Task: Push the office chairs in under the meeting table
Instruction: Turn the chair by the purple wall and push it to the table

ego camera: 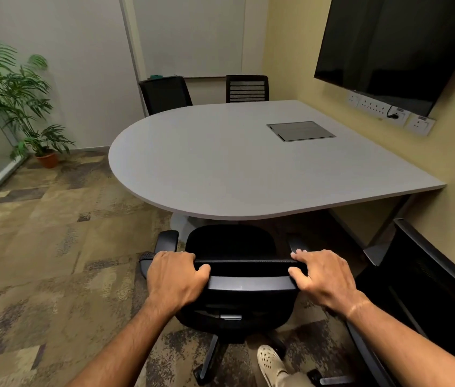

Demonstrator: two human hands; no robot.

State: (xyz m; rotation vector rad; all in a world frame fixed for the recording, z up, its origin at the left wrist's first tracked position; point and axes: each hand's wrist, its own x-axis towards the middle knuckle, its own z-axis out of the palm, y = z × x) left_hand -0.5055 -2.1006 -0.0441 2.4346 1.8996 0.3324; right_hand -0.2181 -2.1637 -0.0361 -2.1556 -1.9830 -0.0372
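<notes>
Head view, the only view.

Risks. The near office chair [232, 247] sits at lower centre of the frame, its seat front just at the rounded edge of the meeting table [220, 163], not yet tucked under. The left armrest [168, 240] looks close to tabletop height; if it does not clear, it may knock the table edge and stop the chair short. The white table pedestal [181, 224] stands just beyond the seat, left of centre, and the chair's base may catch on it if the chair rolls in crooked. A sandalled foot [269, 358] at bottom centre is right beside the chair base legs, so a caster could be clipped or kicked. A second chair [416, 289] crowds the lower right, close to the right forearm; an elbow or the moving chair may bump it. The patterned carpet [39, 247] may drag the casters and skew the push.

Hands. The left hand [176, 277] grips the top rail of the backrest [248, 272], fingers curled over it, thumb wrapped on the near side. The right hand [324, 277] holds the rail's right end more loosely, fingers bent over the top, thumb pressing the near face.

Elsewhere. Two far chairs [165, 93] [247, 88] at upper centre stand behind the table's far edge. How far under they sit, cannot tell.
</notes>
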